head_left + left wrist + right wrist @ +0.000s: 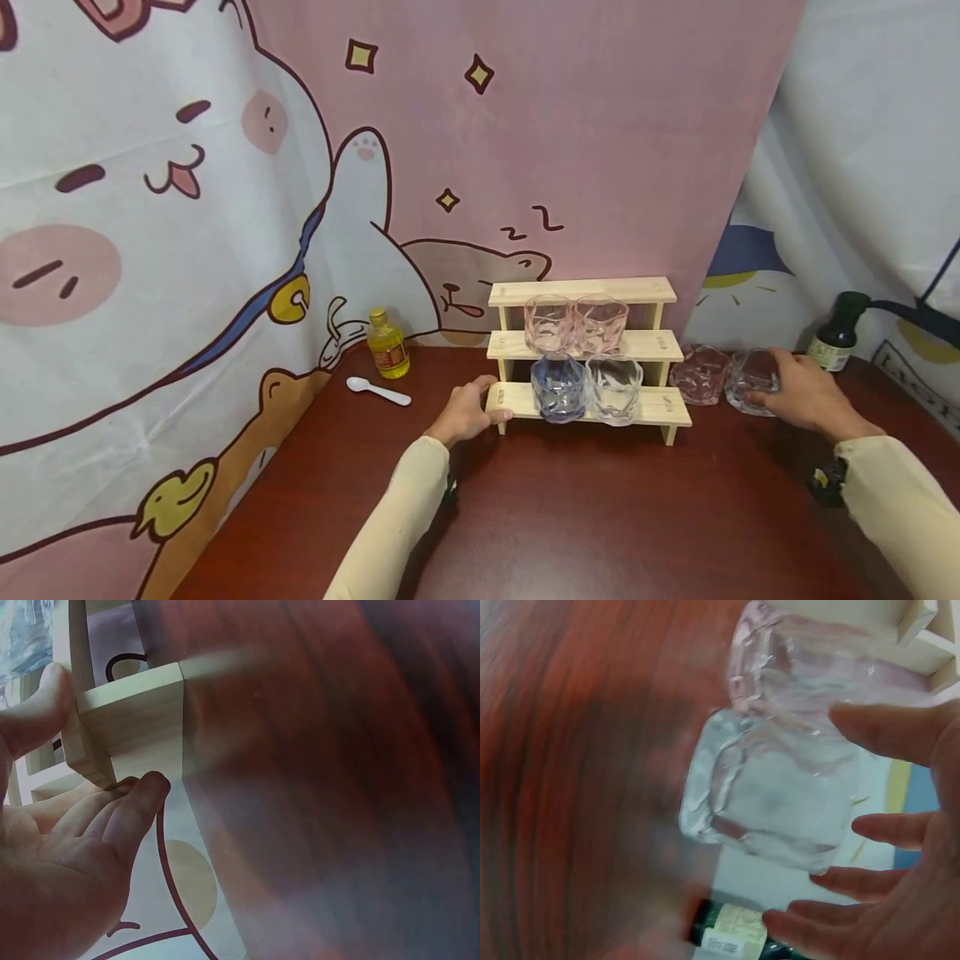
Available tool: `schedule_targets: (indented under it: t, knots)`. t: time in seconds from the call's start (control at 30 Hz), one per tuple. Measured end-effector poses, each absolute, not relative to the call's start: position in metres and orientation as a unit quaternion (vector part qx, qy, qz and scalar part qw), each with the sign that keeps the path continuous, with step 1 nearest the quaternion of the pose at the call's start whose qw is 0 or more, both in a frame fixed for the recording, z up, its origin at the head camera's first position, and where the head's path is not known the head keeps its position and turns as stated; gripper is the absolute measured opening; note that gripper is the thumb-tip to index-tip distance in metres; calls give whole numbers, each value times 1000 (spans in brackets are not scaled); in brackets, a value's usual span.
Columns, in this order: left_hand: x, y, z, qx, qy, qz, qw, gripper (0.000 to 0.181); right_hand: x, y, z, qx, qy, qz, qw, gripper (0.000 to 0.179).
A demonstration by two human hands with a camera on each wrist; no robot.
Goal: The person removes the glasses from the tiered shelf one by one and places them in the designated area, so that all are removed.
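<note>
My left hand (467,410) holds the left end of the bottom step of a three-step wooden stand (585,289). In the left wrist view, the thumb lies on the step's upper side and the fingers reach its underside. On that step sit a blue glass (558,390) and a clear glass (615,390); two pink glasses (547,325) (602,325) stand on the middle step. To the right, my right hand (813,396) is at another clear glass (780,799), fingers spread and fairly straight, tips close to its rim. Against that glass stands a pinkish glass (802,664).
A dark green bottle (835,333) with a pale label stands behind my right hand. At the left are a yellow oil bottle (388,346) and a white spoon (378,391) on the reddish-brown table (570,517). A printed cartoon cloth (600,150) hangs behind the table.
</note>
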State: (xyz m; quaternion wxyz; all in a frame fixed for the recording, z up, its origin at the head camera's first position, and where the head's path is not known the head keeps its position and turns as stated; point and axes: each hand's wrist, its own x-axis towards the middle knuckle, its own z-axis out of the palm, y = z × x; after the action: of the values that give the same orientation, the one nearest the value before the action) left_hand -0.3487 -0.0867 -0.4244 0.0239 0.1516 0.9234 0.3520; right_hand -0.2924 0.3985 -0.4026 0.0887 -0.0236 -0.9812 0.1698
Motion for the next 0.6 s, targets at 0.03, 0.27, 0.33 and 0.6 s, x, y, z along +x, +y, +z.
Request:
schedule_targets:
  t: [0.03,0.27,0.33,0.6]
  knots:
    - [-349,-86,-424,152,923,353,25,62,-291,396,-401,-25,-980,170,104,85]
    - [-348,-86,-425,155,919,362,27,66,-290,375,-395,19,-945,212,246,54]
    - [-348,-86,-426,158,919,362,24,66,-290,368,-392,20,-936,231,263,52]
    - [-346,-87,-426,157,916,369,18,63,-294,336,-379,27,-909,343,234,48]
